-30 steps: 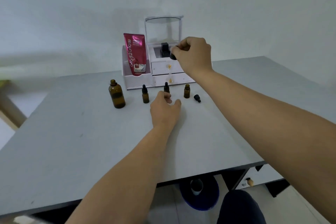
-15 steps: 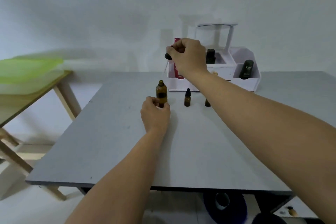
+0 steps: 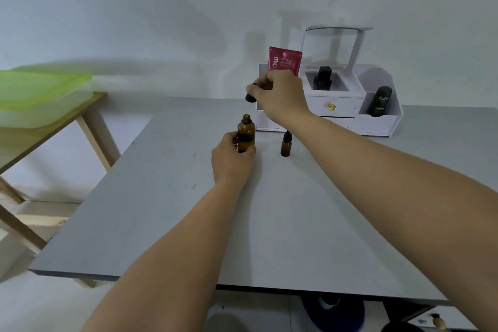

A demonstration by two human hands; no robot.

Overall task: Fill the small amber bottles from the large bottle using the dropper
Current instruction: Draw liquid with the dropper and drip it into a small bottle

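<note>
The large amber bottle [image 3: 246,134] stands uncapped on the grey table [image 3: 283,218], and my left hand [image 3: 232,159] grips its lower half. My right hand [image 3: 280,96] is raised above and just right of the bottle's mouth, pinching the black dropper [image 3: 250,95] by its cap. Whether a glass tube hangs below the cap I cannot tell. One small amber bottle [image 3: 286,144] with a black cap stands to the right of the large one, close to my right forearm. Any other small bottles are hidden behind that arm.
A white organiser [image 3: 377,121] with drawers sits at the back of the table, holding a pink sachet [image 3: 285,61], a black cube bottle [image 3: 322,79] and a dark tube [image 3: 380,102]. A wooden side table [image 3: 54,127] with a green-lidded box [image 3: 40,89] stands at the left.
My left hand left the small bottles and took hold of the large amber bottle. My right hand carried the dropper left, over the large bottle's mouth. The head view swung left.
</note>
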